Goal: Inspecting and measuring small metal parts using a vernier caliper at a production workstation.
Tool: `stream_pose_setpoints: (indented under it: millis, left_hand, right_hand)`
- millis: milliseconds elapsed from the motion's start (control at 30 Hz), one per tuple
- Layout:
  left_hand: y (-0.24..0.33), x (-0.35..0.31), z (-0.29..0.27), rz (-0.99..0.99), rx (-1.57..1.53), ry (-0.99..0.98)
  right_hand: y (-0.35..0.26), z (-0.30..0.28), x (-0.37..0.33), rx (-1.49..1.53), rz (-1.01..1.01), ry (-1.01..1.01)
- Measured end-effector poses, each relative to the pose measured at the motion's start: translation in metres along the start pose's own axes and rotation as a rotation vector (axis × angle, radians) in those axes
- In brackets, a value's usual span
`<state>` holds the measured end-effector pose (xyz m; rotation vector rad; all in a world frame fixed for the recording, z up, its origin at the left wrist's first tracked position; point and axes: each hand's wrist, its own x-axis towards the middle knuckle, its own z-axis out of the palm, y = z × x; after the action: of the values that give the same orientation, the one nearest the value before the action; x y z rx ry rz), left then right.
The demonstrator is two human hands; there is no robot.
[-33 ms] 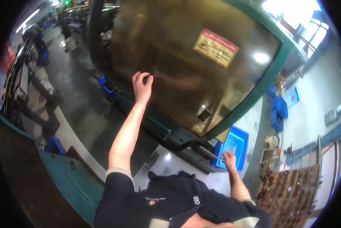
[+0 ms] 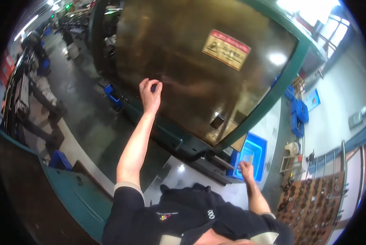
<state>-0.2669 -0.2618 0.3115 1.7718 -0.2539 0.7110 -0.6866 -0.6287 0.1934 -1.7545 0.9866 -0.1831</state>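
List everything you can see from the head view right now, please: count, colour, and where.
Machine panel: one, glossy brown, centre, green frame
Label: one, yellow and red, upper right of panel
Block: one, small, dark, panel's lower right
Blue bin: one, blue, by right hand
Stacked bins: several, blue, right
Left-side bins: at least two, blue, left
Wall sheet: one, mostly blue, right
Rack: one, brown, dark round parts, lower right
Window: one, bright, upper right
Background clutter: uncountable, mixed colours, far left
Shirt: one, black, beige trim, bottom
Hands: two, bare; left before panel, right at blue bin; grips unclear
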Motion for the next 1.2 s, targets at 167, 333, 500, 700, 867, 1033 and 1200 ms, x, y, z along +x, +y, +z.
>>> stream_pose_setpoints:
  millis: [167, 333, 500, 700, 867, 1033, 1200]
  left_hand:
    - [0.027, -0.001, 0.017, -0.229, -0.282, -0.229]
    - [0.011, 0.019, 0.006, -0.214, -0.254, -0.403]
    - [0.001, 0.027, 0.013, -0.251, -0.391, -0.482]
    - [-0.002, 0.036, 0.005, -0.222, -0.300, -0.363]
    - [-0.035, 0.017, -0.017, -0.158, -0.125, -0.093]
    - [-0.056, -0.130, -0.068, -0.341, 0.052, -0.051]
    - [-0.080, -0.362, -0.140, -0.909, 0.366, -0.046]
  right_hand:
    - [0.009, -0.004, -0.007, 0.020, -0.010, 0.068]
    - [-0.045, 0.012, -0.031, 0.170, -0.119, 0.041]
    - [-0.052, 0.018, -0.048, 0.171, -0.117, 0.008]
    - [-0.010, 0.009, -0.062, 0.212, -0.049, 0.030]
    - [0.023, 0.008, -0.037, 0.132, 0.007, 0.033]
    - [0.124, -0.048, 0.053, -0.393, -0.166, 0.106]
    - [0.244, -0.122, 0.158, -1.369, -0.568, -0.237]
